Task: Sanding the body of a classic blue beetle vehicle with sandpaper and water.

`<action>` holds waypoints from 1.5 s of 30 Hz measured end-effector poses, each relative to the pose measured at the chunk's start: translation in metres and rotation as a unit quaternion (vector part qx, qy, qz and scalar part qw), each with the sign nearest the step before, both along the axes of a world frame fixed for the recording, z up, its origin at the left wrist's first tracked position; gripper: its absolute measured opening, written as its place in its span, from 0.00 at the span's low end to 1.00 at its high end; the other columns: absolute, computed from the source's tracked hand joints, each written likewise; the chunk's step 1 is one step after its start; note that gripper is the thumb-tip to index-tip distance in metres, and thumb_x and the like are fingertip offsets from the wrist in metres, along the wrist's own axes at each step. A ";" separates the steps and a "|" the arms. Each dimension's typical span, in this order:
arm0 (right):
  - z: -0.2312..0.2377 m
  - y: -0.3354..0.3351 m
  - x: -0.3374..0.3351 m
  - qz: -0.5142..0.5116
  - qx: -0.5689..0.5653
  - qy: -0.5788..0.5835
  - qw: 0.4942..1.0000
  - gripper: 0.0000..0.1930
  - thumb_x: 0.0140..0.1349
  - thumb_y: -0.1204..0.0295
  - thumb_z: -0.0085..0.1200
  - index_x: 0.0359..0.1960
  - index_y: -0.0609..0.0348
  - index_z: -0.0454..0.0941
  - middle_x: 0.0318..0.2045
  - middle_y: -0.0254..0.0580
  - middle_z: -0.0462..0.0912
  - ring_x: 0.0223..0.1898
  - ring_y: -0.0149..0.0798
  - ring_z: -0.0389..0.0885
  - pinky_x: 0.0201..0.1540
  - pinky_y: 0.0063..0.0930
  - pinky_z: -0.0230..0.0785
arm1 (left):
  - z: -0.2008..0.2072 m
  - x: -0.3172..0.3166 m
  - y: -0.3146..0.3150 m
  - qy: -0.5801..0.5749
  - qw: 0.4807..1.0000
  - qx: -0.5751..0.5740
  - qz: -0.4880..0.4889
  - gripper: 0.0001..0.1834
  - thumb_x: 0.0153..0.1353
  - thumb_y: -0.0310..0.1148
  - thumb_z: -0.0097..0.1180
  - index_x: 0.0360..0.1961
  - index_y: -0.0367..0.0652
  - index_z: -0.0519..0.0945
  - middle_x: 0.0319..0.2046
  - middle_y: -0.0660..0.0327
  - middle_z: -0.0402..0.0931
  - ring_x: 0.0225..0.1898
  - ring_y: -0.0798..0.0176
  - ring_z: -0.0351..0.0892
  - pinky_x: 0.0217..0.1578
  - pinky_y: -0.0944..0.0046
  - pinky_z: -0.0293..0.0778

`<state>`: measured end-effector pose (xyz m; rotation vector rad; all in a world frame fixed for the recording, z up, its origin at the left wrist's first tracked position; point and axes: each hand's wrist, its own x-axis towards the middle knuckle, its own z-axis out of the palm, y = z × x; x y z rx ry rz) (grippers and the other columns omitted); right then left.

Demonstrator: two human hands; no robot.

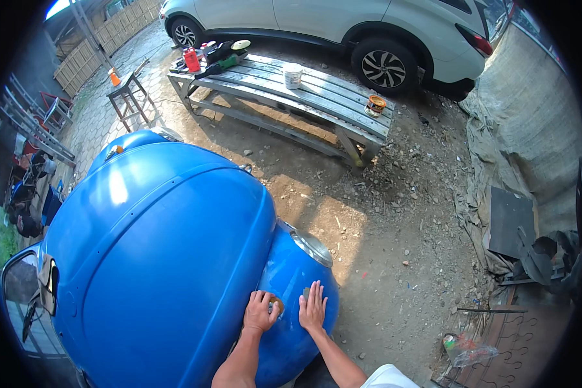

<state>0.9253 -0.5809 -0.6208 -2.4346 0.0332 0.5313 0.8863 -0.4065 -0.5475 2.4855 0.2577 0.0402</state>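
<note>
A blue car body with a rounded hood (pixel 174 252) fills the left and middle of the head view. My left hand (pixel 261 313) is closed at the seam between hood and fender, its fingers curled around a small amber lamp (pixel 277 302); the hand hides part of the lamp. On the blue fender (pixel 284 258), my right hand (pixel 312 308) lies flat with straight fingers. Under those fingers is a small grey-brown pad (pixel 306 293), pressed against the paint and partly covered. Ahead of both hands sits a round headlight (pixel 313 248). Pale smears mark the fender beside it.
Beyond the hood stands a slatted wooden bench (pixel 265 77) carrying a white tub (pixel 292 75), an orange-rimmed can (pixel 375 105), a red bottle (pixel 191 60) and a green power tool (pixel 226 63). A white car (pixel 317 26) is parked behind. Metal scraps lie at right.
</note>
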 end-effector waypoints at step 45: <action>-0.008 -0.025 0.027 -0.110 0.006 0.108 0.988 0.35 0.76 0.48 0.25 0.77 0.54 0.42 0.78 0.50 0.42 0.78 0.53 0.38 0.75 0.60 0.32 | 0.007 0.002 0.000 -0.030 1.000 0.008 -0.002 0.12 0.58 0.34 0.55 0.40 0.40 0.80 0.38 0.53 0.75 0.44 0.48 0.73 0.48 0.53 0.72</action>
